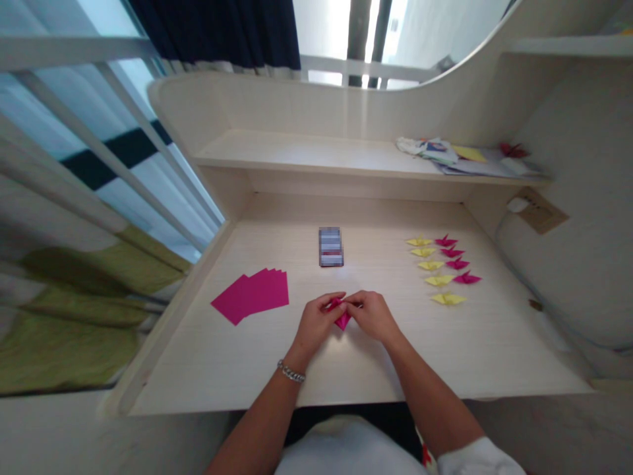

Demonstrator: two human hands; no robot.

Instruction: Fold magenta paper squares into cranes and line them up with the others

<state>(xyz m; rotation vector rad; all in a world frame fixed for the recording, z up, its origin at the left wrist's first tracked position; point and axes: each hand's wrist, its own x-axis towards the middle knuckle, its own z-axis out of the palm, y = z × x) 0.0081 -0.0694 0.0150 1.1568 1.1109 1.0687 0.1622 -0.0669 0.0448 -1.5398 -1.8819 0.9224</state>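
Between my two hands is a small folded piece of magenta origami paper [342,320], its pointed lower end showing below the fingers. My left hand [318,321] pinches it from the left, and a chain bracelet [291,371] circles that wrist. From the right, my right hand [370,313] grips its upper part with thumb and fingers. The fingers cover much of the folds. To the left lie several overlapping magenta paper sheets [257,295]. On the right, folded yellow paper cranes [440,281] and magenta paper cranes [457,264] lie in two columns.
A phone [331,247] lies on the desk [198,369] beyond my hands. Papers [475,161] and a dark red object [513,150] rest on the shelf [306,153]. A white plug with a cable sits in the wall socket [541,210]. White rails [143,135] stand at left.
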